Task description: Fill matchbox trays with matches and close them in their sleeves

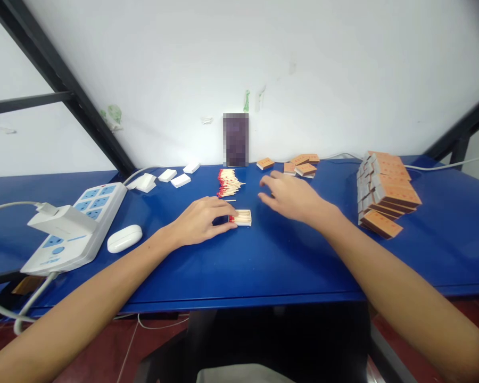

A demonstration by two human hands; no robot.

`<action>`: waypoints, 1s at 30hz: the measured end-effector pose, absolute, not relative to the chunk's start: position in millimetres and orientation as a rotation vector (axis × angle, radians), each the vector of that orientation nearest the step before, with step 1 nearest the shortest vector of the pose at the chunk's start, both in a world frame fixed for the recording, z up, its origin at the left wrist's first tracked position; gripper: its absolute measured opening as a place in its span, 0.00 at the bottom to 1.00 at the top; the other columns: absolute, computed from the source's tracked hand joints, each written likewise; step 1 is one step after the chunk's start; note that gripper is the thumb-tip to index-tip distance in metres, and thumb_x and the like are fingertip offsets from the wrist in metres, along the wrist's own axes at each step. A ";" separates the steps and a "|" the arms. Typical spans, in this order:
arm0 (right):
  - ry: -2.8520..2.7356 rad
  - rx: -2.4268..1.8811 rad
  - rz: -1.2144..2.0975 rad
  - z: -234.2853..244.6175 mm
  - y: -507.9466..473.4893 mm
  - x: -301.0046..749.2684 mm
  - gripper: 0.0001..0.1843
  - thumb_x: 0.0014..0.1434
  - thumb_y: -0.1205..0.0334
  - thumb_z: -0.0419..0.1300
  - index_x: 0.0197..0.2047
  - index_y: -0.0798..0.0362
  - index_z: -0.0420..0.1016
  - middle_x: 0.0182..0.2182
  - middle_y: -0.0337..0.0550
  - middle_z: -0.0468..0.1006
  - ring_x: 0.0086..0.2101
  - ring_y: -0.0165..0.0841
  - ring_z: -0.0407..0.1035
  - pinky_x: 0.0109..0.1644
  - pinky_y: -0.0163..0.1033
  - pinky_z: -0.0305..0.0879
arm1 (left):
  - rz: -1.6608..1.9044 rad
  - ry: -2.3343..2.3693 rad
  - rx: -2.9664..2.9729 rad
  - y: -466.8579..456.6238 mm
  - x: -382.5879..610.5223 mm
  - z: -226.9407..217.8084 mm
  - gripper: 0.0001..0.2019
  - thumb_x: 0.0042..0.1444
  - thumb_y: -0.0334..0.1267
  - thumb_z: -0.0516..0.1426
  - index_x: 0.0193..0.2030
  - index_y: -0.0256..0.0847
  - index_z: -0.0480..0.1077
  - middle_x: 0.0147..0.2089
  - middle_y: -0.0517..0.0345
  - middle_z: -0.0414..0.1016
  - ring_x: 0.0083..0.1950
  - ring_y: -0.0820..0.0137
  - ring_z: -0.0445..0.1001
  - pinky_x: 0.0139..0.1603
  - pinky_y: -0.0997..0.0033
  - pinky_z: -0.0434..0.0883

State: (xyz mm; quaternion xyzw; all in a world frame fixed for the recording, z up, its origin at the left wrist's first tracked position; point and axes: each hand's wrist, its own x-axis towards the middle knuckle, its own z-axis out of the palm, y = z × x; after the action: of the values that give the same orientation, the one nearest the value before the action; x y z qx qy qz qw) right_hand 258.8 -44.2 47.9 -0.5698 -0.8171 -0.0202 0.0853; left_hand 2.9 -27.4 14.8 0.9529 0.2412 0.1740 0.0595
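Between the thumb and fingers of my left hand (201,221) is the left end of a small white matchbox tray (245,223). Red-tipped matches (242,216) lie side by side in it. Just beyond is a pile of loose matches (228,182), heads to the left, with a single match (230,200) lying in front of it. My right hand (289,194) is over the table to the right of the tray, fingers bent and apart, with nothing visible in its grasp. Orange matchbox covers (305,169) lie behind it; what is under the palm is hidden.
White empty trays (180,181) lie at the back left. Orange matchboxes (395,186) are stacked at the right. A power strip (99,213) with a plugged-in charger (64,222) and a white earbud case (124,239) occupy the left. A dark blurred rectangle (236,139) stands against the wall.
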 end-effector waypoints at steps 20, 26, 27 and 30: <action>-2.559 -1.201 0.531 34.5 -45.3 252.4 0.27 0.59 0.59 0.59 0.61 0.51 0.62 0.48 0.49 0.76 0.47 0.41 0.70 0.46 0.41 0.63 | 0.624 0.995 2.642 -21.2 2.9 9.6 0.19 0.60 0.52 0.60 0.51 0.42 0.76 0.40 0.56 0.80 0.38 0.67 0.75 0.41 0.69 0.70; -2.517 -1.168 0.562 33.3 -43.9 253.1 0.24 0.59 0.59 0.61 0.58 0.49 0.64 0.48 0.47 0.77 0.47 0.40 0.69 0.48 0.43 0.63 | 0.633 0.960 2.596 -20.9 3.2 7.2 0.19 0.59 0.50 0.61 0.51 0.42 0.75 0.40 0.56 0.79 0.39 0.68 0.76 0.43 0.69 0.71; -2.511 -1.150 0.577 33.2 -43.9 252.2 0.24 0.59 0.58 0.61 0.58 0.49 0.65 0.49 0.46 0.77 0.47 0.40 0.69 0.49 0.43 0.62 | 0.640 0.946 2.578 -21.3 4.1 6.9 0.19 0.58 0.50 0.62 0.51 0.41 0.75 0.41 0.56 0.79 0.39 0.68 0.76 0.43 0.69 0.71; -2.505 -1.081 0.635 31.7 -44.1 248.5 0.23 0.58 0.57 0.63 0.56 0.48 0.66 0.49 0.45 0.77 0.48 0.40 0.70 0.52 0.44 0.62 | 0.659 0.888 2.523 -23.0 7.0 6.9 0.19 0.57 0.51 0.63 0.49 0.41 0.75 0.42 0.57 0.80 0.39 0.69 0.76 0.45 0.69 0.72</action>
State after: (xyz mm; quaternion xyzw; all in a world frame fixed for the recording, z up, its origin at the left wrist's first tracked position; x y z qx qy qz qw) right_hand 248.5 -44.1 31.7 -0.3803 -0.8813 0.2233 0.1696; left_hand 7.0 -23.0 6.9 0.8989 0.3162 0.2346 0.1923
